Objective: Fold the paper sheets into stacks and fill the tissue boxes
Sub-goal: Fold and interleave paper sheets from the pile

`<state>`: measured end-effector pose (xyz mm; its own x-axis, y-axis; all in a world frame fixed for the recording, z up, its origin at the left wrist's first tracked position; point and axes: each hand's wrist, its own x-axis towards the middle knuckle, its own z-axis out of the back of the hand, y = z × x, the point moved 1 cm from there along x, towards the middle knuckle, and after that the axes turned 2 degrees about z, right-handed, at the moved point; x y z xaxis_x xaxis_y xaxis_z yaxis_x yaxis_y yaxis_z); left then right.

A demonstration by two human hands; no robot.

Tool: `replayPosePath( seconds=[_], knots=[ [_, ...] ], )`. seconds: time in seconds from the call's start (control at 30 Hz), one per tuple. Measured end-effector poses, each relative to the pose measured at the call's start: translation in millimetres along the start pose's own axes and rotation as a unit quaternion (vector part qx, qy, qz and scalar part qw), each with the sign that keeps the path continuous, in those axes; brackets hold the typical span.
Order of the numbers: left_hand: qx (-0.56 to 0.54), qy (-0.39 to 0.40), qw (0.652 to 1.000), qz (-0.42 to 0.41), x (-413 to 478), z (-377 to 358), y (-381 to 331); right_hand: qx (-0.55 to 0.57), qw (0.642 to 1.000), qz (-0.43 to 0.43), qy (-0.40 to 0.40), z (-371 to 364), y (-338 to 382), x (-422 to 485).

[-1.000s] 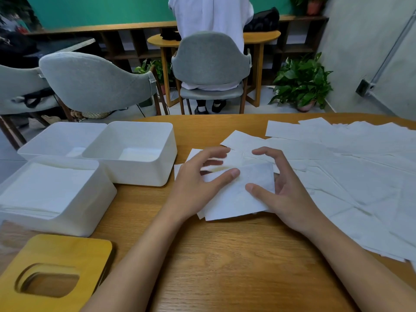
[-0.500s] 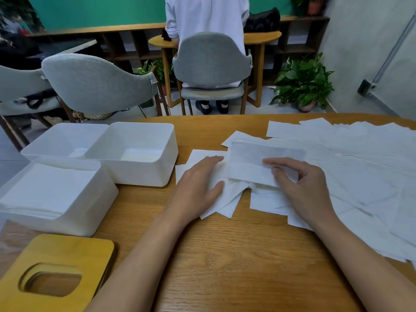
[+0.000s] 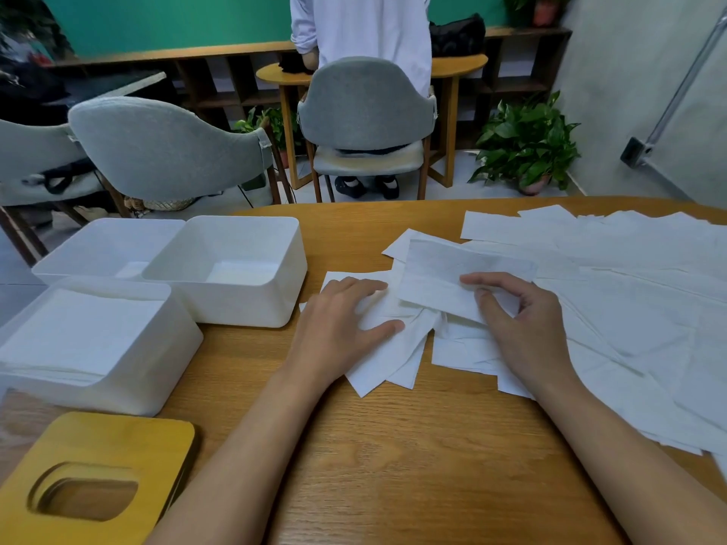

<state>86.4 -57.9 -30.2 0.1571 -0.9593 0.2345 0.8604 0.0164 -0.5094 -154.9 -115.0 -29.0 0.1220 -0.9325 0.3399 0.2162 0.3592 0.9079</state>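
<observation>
Far left of the hands lies a lid (image 3: 94, 446) with an oval hole, and behind it a box (image 3: 157, 371) full of paper. Two empty boxes (image 3: 244, 304) stand just left of the left hand (image 3: 338, 328). This hand lies flat, fingers straight, pressing on a stack (image 3: 385, 359) of folded paper. The right hand (image 3: 523, 324) pinches one sheet (image 3: 444, 277) between thumb and fingers (its left part overlaps the stack). Right of this hand, many loose sheets (image 3: 629, 289) cover the table (image 3: 393, 466).

The wooden lid (image 3: 118, 438) is cut by the bottom edge; paper sheets (image 3: 629, 308) run off right.
</observation>
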Motion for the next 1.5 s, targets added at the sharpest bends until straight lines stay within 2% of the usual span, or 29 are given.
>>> replayPosePath(
  seconds=[0.2, 0.37, 0.53, 0.67, 0.87, 0.97, 1.07, 1.17, 1.33, 1.5],
  knots=[
    [-0.018, -0.051, 0.998, 0.009, 0, -7, -6, 0.004, 1.000, -0.006, -0.003, 0, 0, -1],
    [-0.100, -0.054, 0.992, 0.053, 1, -9, -5, -0.006, 1.000, -0.007, 0.006, -1, -1, 0],
    [-0.195, -0.073, 0.973, 0.103, 1, -8, -8, -0.008, 1.000, -0.008, 0.002, 0, -2, 0],
    [-0.219, -0.092, 0.963, 0.124, -1, -7, -12, -0.007, 1.000, -0.007, -0.005, 0, -1, 0],
    [-0.299, -0.074, 0.940, 0.150, -6, 11, -18, 0.007, 1.000, -0.012, 0.015, 2, 6, 0],
    [-0.259, -0.087, 0.958, 0.089, -9, 19, -19, -0.003, 1.000, -0.001, 0.031, 3, 11, -1],
    [-0.167, -0.083, 0.981, -0.053, -9, 25, -20, 0.002, 0.999, 0.021, 0.050, 4, 16, -2],
    [-0.098, -0.053, 0.978, -0.175, -10, 28, -21, 0.020, 0.996, 0.036, 0.077, 5, 21, -5],
    [-0.100, -0.039, 0.971, -0.214, -11, 31, -28, 0.011, 0.987, 0.048, 0.150, -2, 26, -12],
    [-0.112, -0.089, 0.968, -0.208, -15, 30, -34, 0.012, 0.989, 0.031, 0.146, -10, 32, -17]
  ],
)
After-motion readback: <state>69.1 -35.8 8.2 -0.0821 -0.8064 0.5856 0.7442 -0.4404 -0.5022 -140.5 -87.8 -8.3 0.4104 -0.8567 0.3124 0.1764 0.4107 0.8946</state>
